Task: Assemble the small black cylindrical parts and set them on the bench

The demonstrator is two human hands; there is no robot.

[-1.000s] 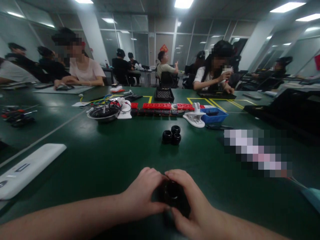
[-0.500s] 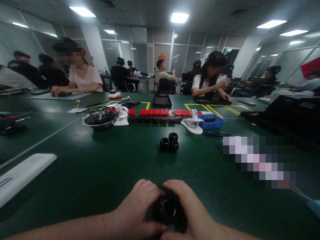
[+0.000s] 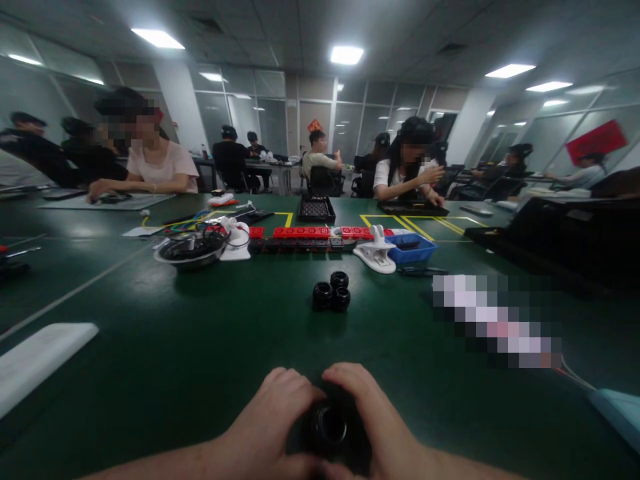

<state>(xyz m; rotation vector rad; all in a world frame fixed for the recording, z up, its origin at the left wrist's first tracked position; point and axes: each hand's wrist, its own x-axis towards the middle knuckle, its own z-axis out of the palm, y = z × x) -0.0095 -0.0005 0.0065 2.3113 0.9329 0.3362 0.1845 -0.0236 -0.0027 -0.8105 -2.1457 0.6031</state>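
Near the front edge of the green table, my left hand (image 3: 283, 423) and my right hand (image 3: 375, 417) curve around a small black tyre (image 3: 315, 427), one on each side. Its round hole faces up and towards me. Dark shapes beside and below it lie in shadow between my palms; I cannot make out whether they are more tyres. My fingertips nearly meet at the far side, and my thumbs come together at the near side. Further forward, three similar black tyres (image 3: 341, 299) stand in a tight cluster on the table.
Across the middle lie red power strips (image 3: 301, 232), a metal bowl of cables (image 3: 187, 259), a white clamp (image 3: 376, 257) and a blue bin (image 3: 413, 247). At left is a white slab (image 3: 45, 357), at right a blurred-out strip (image 3: 493, 320). Co-workers sit opposite.
The view has tilted up and shifted slightly right, so the table things appear lower and further left. Both hands stay around the tyre, drawn slightly closer together.
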